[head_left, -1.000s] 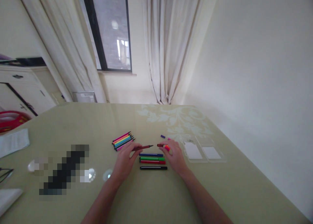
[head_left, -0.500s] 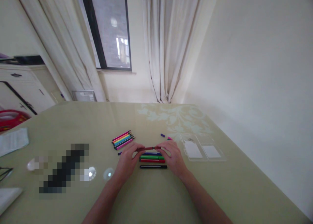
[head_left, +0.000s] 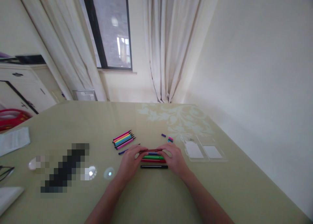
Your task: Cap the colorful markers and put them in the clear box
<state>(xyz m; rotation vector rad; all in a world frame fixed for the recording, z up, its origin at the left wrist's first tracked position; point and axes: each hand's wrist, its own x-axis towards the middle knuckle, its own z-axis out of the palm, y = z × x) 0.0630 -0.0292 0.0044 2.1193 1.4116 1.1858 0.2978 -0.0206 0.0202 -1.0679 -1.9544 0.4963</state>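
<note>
While both hands pinch it btwn thumb and fingers, the brown marker (head_left: pixel 153 150) lies level, left to right, near the bench's middle. The left hand (head_left: pixel 132 157) grips its left end, the right hand (head_left: pixel 174 155) its right end; whether the cap is fully seated is too small to tell.

Just on the near side of it, w/ ends partly hidden by the fingers, come a blue marker (head_left: pixel 153 153), a green marker (head_left: pixel 153 157) and a red marker (head_left: pixel 154 161), all roughly parallel. Nearest the person, a bit apart, is a black marker (head_left: pixel 154 167).

Far-left of the left hand, a slanted bunch of uncapped markers (head_left: pixel 123 140) sits side by side, tips to the right; a dark blue marker (head_left: pixel 123 151) lies just on its near side, partly behind that hand. On the far side of the right hand are a dark cap (head_left: pixel 163 135) and a pink cap (head_left: pixel 170 139), approx. beside each other. To the right, a clear case (head_left: pixel 204 159) rests open on the bench (head_left: pixel 151 198) w/ white inserts (head_left: pixel 194 149). Well off left: a pixelated dark item (head_left: pixel 66 168) and a white cloth or paper (head_left: pixel 14 141).
</note>
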